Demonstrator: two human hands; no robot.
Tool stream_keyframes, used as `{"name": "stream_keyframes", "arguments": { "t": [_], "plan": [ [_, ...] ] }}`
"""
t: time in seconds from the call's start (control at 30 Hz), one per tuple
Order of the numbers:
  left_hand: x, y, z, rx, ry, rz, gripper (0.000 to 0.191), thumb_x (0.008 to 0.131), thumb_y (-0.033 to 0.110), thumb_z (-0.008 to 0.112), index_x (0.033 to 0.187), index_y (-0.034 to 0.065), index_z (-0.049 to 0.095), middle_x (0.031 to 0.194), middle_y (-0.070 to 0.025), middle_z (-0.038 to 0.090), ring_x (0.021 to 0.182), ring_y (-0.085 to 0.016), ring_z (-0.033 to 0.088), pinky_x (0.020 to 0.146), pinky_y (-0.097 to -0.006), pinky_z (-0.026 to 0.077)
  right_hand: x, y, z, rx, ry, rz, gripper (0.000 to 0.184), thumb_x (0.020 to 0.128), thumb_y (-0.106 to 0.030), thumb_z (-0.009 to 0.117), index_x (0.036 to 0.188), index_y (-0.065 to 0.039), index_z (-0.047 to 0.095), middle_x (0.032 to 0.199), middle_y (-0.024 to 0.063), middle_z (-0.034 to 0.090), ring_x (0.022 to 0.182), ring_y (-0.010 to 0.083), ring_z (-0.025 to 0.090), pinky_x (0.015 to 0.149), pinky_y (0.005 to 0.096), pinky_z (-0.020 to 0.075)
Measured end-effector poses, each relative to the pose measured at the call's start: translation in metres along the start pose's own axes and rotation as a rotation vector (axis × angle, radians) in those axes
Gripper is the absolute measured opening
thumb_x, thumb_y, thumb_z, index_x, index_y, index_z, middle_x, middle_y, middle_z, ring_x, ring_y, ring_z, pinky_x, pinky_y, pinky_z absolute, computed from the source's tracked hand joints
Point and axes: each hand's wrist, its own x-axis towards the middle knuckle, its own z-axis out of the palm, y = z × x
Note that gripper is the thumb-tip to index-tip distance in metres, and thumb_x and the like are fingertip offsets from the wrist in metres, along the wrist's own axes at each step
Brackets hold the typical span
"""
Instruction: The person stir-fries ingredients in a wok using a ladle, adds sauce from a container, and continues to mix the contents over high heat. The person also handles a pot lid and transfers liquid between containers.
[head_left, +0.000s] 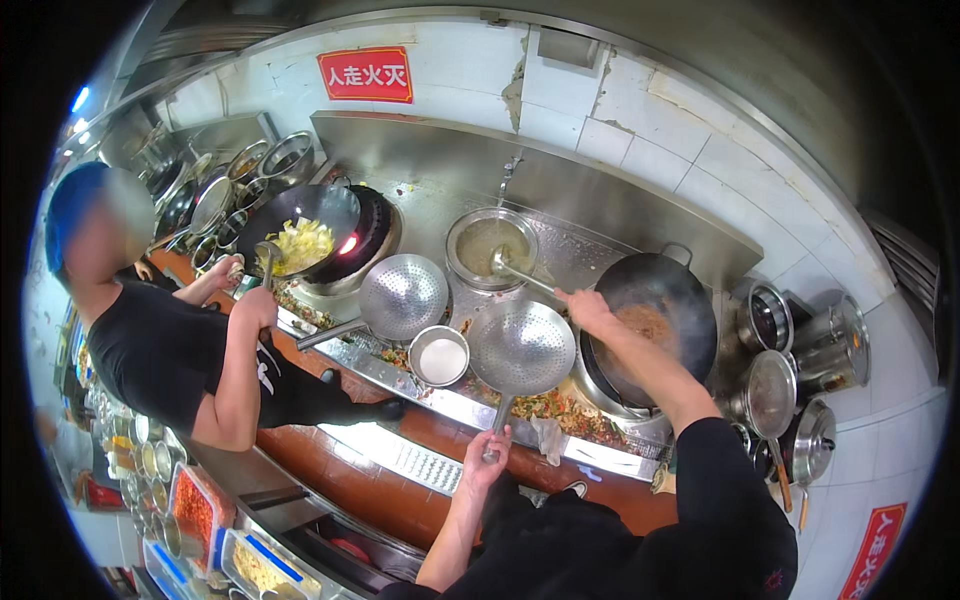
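Observation:
My left hand grips the handle of a perforated metal strainer, whose round bowl rests over the stove's front area. With my right hand I hold a long-handled ladle. Its bowl dips into cloudy liquid in a round metal basin under a running tap. Below my right forearm, a dark wok on the right burner holds brownish food or liquid, with steam over it. A small metal pot of white contents stands left of my strainer.
At left, a co-worker holds a ladle at a tilted wok of yellow-green vegetables, with a glowing burner beneath. A second strainer lies between us. Food scraps line the stove's front gutter. Pots crowd the right; ingredient tubs stand lower left.

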Motion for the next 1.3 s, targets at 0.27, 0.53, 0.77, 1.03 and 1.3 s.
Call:
{"name": "stream_keyframes", "arguments": {
  "t": [0.27, 0.53, 0.77, 1.03, 1.3],
  "plan": [
    [-0.002, -0.002, 0.014, 0.045, 0.079, 0.007, 0.034, 0.091, 0.004, 0.056, 0.119, -0.0125, 0.049, 0.090, -0.0097, 0.058, 0.073, -0.013, 0.058, 0.060, -0.0218, 0.051, -0.003, 0.010, -0.062, 0.231, 0.068, 0.093, 0.051, 0.091, -0.012, 0.050, 0.142, -0.020, 0.051, 0.099, 0.0218, 0.070, 0.091, 0.0382, 0.069, 0.081, 0.0461, 0.0557],
    [-0.005, -0.001, 0.017, 0.009, 0.122, -0.002, 0.035, 0.090, 0.005, 0.057, 0.120, -0.0124, 0.050, 0.086, -0.0082, 0.058, 0.074, -0.014, 0.059, 0.061, -0.0222, 0.051, 0.010, -0.033, -0.017, 0.193, 0.049, 0.038, 0.048, 0.092, -0.013, 0.051, 0.139, -0.021, 0.055, 0.102, 0.0201, 0.070, 0.093, 0.0356, 0.069, 0.083, 0.0456, 0.0553],
    [-0.005, 0.003, 0.014, 0.025, 0.119, 0.001, 0.035, 0.089, 0.003, 0.056, 0.120, -0.0124, 0.050, 0.088, -0.0095, 0.060, 0.076, -0.015, 0.061, 0.060, -0.0225, 0.051, -0.006, 0.025, -0.046, -0.167, 0.162, 0.014, 0.047, 0.093, -0.015, 0.049, 0.140, -0.016, 0.052, 0.094, 0.0127, 0.070, 0.091, 0.0273, 0.070, 0.074, 0.0390, 0.0559],
    [-0.005, 0.005, 0.015, 0.059, 0.137, -0.017, 0.037, 0.089, 0.004, 0.058, 0.122, -0.0114, 0.050, 0.093, -0.0100, 0.061, 0.077, -0.014, 0.062, 0.063, -0.0213, 0.053, 0.028, -0.051, -0.044, 0.608, 0.038, 0.055, 0.043, 0.096, -0.012, 0.046, 0.138, -0.012, 0.053, 0.097, 0.0189, 0.069, 0.093, 0.0336, 0.069, 0.080, 0.0489, 0.0559],
    [-0.005, 0.000, 0.014, 0.157, 0.113, 0.057, 0.038, 0.086, 0.001, 0.061, 0.120, -0.0129, 0.050, 0.106, -0.0158, 0.060, 0.087, -0.018, 0.063, 0.074, -0.0272, 0.057, 0.011, -0.006, -0.025, -0.096, 0.054, 0.032, 0.044, 0.092, -0.014, 0.051, 0.137, -0.016, 0.056, 0.097, 0.0114, 0.069, 0.091, 0.0280, 0.069, 0.075, 0.0408, 0.0562]
  ]
}}
